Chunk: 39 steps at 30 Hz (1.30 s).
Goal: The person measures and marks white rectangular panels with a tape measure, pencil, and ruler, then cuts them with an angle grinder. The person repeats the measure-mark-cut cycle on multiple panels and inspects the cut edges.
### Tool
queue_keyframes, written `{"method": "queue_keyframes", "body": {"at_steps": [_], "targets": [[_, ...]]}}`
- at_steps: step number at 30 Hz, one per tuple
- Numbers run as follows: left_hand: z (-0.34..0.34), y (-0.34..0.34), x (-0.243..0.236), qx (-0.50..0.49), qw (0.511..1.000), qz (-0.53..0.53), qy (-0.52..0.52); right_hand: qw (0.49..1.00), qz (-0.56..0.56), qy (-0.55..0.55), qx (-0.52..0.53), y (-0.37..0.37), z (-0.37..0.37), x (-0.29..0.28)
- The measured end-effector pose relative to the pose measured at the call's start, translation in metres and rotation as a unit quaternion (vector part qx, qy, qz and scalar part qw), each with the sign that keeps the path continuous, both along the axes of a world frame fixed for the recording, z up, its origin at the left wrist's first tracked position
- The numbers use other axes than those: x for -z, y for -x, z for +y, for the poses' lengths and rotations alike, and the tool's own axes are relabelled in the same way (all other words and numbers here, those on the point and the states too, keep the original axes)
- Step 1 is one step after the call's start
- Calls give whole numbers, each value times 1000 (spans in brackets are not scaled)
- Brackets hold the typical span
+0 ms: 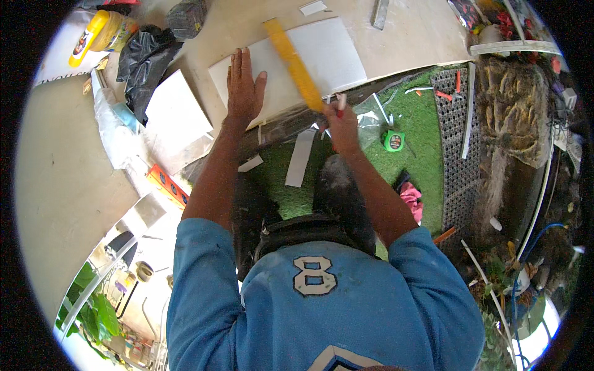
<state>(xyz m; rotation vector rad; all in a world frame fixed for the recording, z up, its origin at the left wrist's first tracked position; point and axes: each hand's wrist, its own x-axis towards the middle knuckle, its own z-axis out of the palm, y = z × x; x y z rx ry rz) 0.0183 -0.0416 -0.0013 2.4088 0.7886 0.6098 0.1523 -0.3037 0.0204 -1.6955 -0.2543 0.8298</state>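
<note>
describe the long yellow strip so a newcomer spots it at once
On the pale table at the top lies a white sheet. A long, flat yellow strip slants across it, its near end at the right hand. Its colour sets it apart from the white sheet and from the grey metal bar farther off.

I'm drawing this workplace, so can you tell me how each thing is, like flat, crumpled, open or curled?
Thin white rectangular sheet: lying flat
Long narrow yellow strip: slanting across the sheet
Bare left hand: open, on the sheet
Bare right hand: curled at the strip's near end, exact grip unclear
Green tape measure: blade position unclear
Black plastic bag: crumpled
Pink cloth: crumpled
</note>
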Motion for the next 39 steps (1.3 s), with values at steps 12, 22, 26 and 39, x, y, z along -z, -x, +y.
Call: {"method": "queue_keyframes", "body": {"at_steps": [12,22,26,39], "targets": [[-2,2,9,46,983,159,-79,996,24,84,-29,62,50,34],[0,-2,13,37,979,183,-84,992,123,-17,8,74,54,24],[3,-1,16,44,972,217,-78,992,121,10,34,79,56,28],[3,-1,13,41,981,181,-56,989,131,-37,49,78,58,14]]}}
